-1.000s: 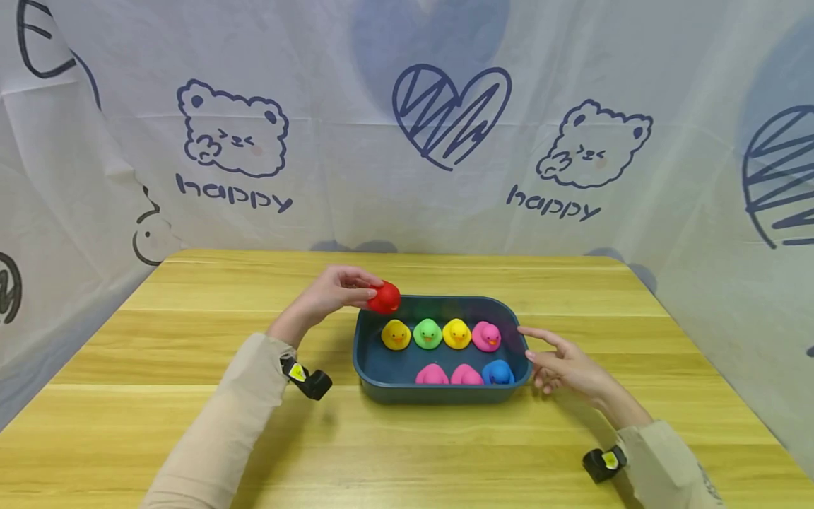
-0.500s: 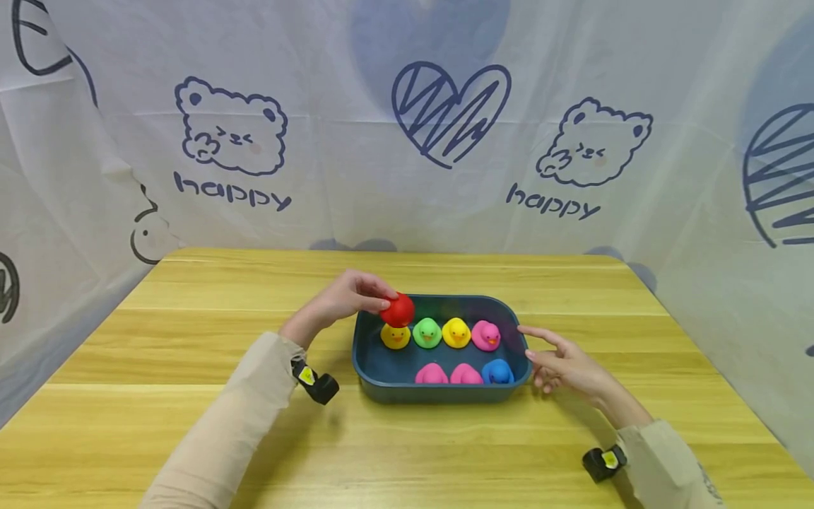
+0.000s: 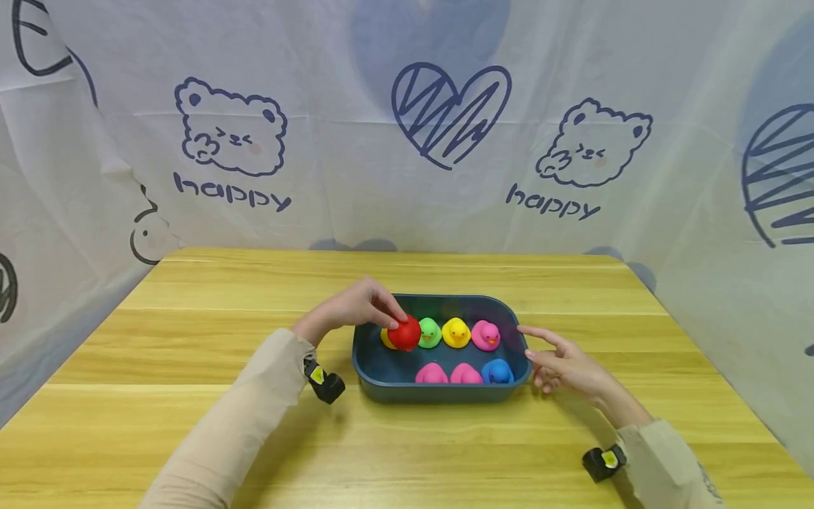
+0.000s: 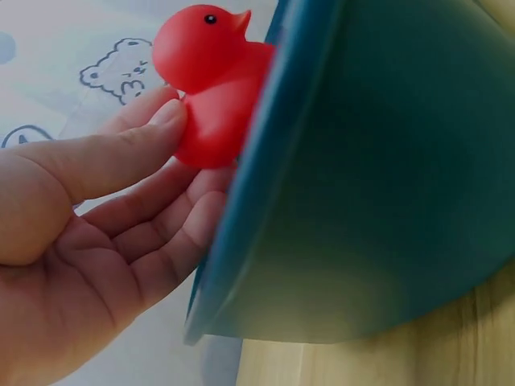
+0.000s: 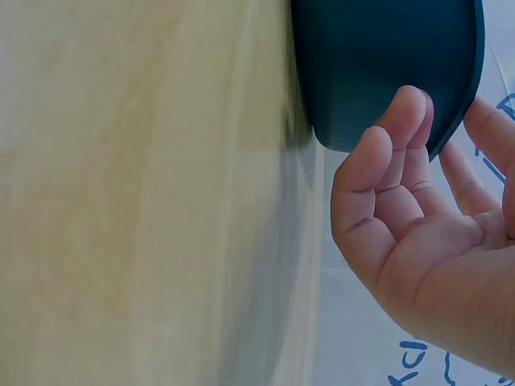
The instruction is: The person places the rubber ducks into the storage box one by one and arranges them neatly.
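Note:
My left hand [image 3: 365,305] pinches a red rubber duck [image 3: 405,334] between thumb and fingers, over the left part of a dark teal bin [image 3: 439,394]. In the left wrist view the red duck [image 4: 211,88] shows its head and side, partly behind the bin's rim. It covers most of a yellow duck [image 3: 385,339] in the head view. Beside that stand a green duck [image 3: 430,332], another yellow duck [image 3: 456,332] and a pink duck [image 3: 486,335]. My right hand [image 3: 566,366] touches the bin's right rim with extended index finger and thumb, its other fingers loosely bent.
Along the bin's near side sit two pink ducks [image 3: 432,374] and a blue duck [image 3: 498,372], partly hidden by the near wall. The bin stands on a wooden table [image 3: 191,339]. A printed white cloth [image 3: 343,177] hangs behind the table.
My left hand has carried the red duck rightward and down, from above the bin's left rim to in front of the left yellow duck. The right hand and bin have stayed put.

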The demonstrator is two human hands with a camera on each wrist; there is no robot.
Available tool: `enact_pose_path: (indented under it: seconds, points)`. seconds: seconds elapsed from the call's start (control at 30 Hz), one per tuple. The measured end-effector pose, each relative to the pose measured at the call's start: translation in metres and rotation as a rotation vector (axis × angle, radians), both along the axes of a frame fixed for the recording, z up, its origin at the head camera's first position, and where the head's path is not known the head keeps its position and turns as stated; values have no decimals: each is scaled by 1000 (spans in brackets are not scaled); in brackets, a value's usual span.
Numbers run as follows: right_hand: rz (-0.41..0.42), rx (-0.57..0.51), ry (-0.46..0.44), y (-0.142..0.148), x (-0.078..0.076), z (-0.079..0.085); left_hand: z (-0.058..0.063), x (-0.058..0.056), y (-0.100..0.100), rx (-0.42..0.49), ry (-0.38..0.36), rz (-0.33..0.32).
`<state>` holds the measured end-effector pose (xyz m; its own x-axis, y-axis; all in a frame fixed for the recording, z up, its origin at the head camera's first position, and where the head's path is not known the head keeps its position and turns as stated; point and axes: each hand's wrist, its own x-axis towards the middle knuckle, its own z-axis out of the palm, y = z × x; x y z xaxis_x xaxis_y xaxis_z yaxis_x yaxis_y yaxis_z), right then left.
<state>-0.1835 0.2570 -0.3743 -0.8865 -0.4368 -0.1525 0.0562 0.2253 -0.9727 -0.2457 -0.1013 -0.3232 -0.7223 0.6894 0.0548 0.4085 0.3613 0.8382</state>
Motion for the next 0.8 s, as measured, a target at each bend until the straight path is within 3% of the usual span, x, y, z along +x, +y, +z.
enact_pose_path:
  seconds: [0.2,0.6,0.8]
  points:
    - [-1,2,-3,0,0,1,-4,-2,6,-74,-2,-79]
    - [-4,5,-3,-1,2,3,-8,-1,15,-174,-94,-256]
    - [4,-6,3,-2,3,4,-10,1,19,-288,-66,-297]
